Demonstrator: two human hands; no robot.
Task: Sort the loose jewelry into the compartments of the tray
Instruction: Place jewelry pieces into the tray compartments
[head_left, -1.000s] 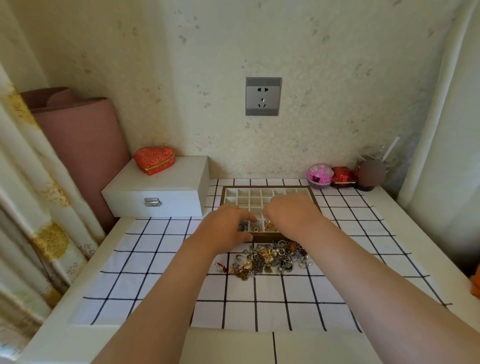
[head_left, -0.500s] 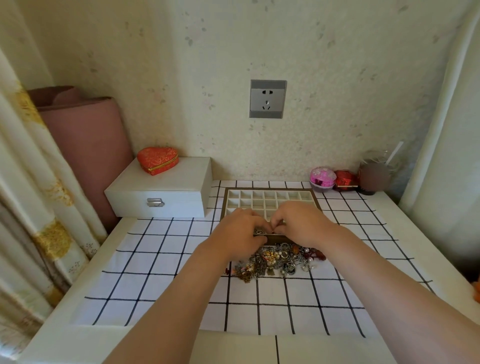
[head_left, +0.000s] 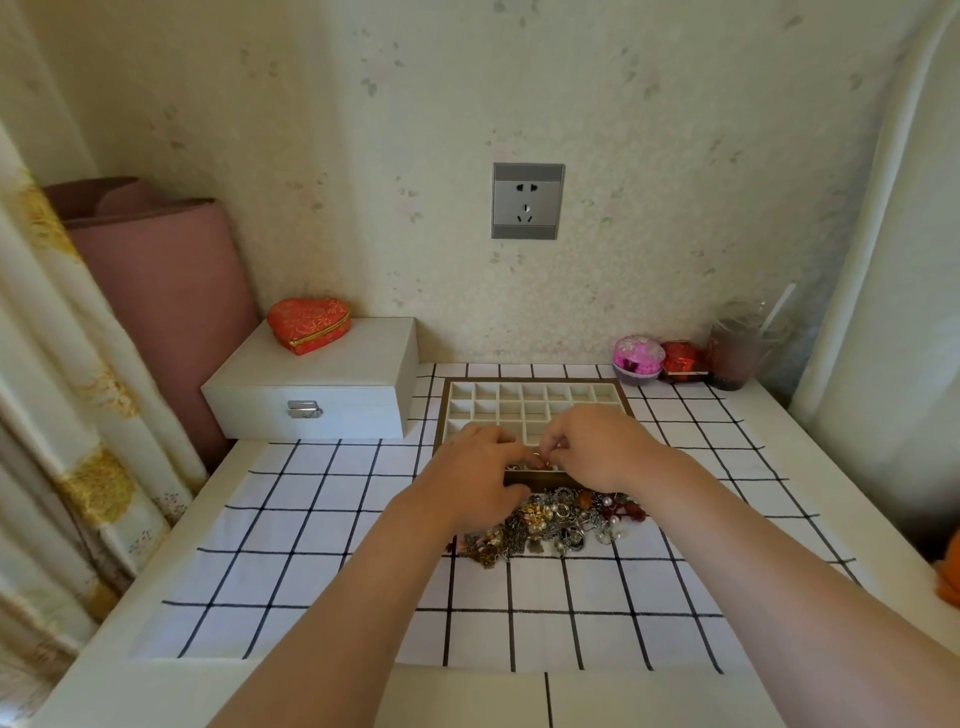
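Note:
A wooden tray (head_left: 530, 400) with several small cream compartments stands at the back of the checked cloth. A tangled pile of loose jewelry (head_left: 550, 522) lies just in front of it. My left hand (head_left: 475, 475) and my right hand (head_left: 597, 449) meet over the tray's near row, fingertips pinched together on a small gold piece (head_left: 537, 458). The near compartments are mostly hidden by my hands.
A white latched box (head_left: 322, 387) with a red heart-shaped case (head_left: 307, 323) sits left of the tray. A pink ball case (head_left: 638, 358), a red box (head_left: 681, 358) and a glass (head_left: 735, 353) stand at the back right. Curtains hang on both sides.
Both hands have come closer together over the tray's near row, and their fingertips now meet on a small gold piece. The view has shifted slightly.

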